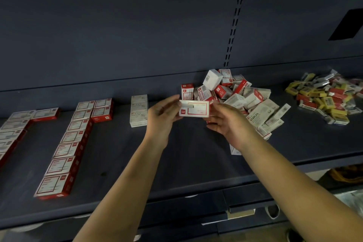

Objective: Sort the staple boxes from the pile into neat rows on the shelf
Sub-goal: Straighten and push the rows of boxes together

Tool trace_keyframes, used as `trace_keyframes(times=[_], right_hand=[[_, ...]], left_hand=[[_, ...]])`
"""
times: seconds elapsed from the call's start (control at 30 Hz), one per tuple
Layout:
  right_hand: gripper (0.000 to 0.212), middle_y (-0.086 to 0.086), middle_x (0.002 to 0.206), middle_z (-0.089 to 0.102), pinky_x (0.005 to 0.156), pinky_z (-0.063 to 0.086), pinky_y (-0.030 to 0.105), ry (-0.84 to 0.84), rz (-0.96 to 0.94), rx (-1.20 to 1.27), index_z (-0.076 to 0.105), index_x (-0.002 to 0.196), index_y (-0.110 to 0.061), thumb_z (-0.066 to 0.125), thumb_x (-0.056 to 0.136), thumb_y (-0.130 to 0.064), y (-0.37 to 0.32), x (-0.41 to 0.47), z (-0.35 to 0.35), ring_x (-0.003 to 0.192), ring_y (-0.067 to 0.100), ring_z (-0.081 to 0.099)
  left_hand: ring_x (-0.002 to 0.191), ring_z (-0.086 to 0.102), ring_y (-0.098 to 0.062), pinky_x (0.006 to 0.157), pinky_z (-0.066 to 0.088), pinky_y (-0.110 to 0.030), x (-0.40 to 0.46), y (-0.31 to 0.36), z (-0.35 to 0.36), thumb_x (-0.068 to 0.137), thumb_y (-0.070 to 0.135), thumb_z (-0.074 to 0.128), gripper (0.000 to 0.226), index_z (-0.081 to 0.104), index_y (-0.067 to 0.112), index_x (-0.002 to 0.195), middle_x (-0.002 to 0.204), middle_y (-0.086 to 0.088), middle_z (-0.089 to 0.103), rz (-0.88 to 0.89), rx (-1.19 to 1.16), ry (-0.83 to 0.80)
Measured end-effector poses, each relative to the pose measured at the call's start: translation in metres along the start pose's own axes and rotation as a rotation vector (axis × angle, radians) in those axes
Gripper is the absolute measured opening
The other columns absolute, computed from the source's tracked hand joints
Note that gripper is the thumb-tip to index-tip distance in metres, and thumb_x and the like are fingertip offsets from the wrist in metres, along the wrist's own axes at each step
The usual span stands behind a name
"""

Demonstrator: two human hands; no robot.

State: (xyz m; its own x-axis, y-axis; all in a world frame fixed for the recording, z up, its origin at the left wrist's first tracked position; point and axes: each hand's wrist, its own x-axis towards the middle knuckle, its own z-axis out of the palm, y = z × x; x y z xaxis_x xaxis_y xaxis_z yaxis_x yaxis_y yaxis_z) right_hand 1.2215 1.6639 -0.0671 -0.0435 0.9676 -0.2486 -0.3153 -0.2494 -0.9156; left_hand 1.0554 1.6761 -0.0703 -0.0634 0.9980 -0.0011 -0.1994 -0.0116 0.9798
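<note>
A red-and-white staple box [194, 108] is held above the dark shelf [176, 163] between both hands. My left hand [162, 117] pinches its left end and my right hand [227, 120] holds its right end from below. Just behind and to the right lies the loose pile of staple boxes [241, 96]. On the left, red-and-white boxes lie flat in a row [66, 143] running from front to back, with a second row [11, 133] at the far left. A short row of white boxes [139, 110] stands left of my hands.
A second heap of small yellow, red and white packs [326, 98] lies at the far right of the shelf. The shelf's front edge [176, 194] runs below my forearms, with a lower level and orange items [345, 175] beneath at the right.
</note>
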Motion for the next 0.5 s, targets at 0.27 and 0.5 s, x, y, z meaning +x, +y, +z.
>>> trace_keyframes(times=[0.27,0.5], right_hand=[[0.020,0.002,0.077,0.067,0.055,0.037,0.022,-0.201,0.020,-0.329,0.070,0.088,-0.013,0.061,0.085,-0.031,-0.008,-0.004,0.010,0.062,0.011,0.055],[0.011,0.005,0.073,0.069,0.049,0.047,0.020,-0.291,-0.023,-0.332,0.066,0.089,-0.004,0.063,0.084,-0.013,-0.007,-0.013,0.024,0.059,0.015,0.063]], left_hand=[[0.074,0.066,-0.001,0.064,0.050,-0.014,-0.003,0.014,0.004,0.086,0.003,0.062,0.021,0.066,0.022,0.095,0.075,0.010,0.071,0.091,0.098,-0.127],[0.073,0.064,-0.006,0.064,0.050,-0.018,-0.006,0.013,-0.007,0.081,0.011,0.068,0.030,0.062,0.022,0.108,0.080,0.004,0.065,0.069,0.164,-0.165]])
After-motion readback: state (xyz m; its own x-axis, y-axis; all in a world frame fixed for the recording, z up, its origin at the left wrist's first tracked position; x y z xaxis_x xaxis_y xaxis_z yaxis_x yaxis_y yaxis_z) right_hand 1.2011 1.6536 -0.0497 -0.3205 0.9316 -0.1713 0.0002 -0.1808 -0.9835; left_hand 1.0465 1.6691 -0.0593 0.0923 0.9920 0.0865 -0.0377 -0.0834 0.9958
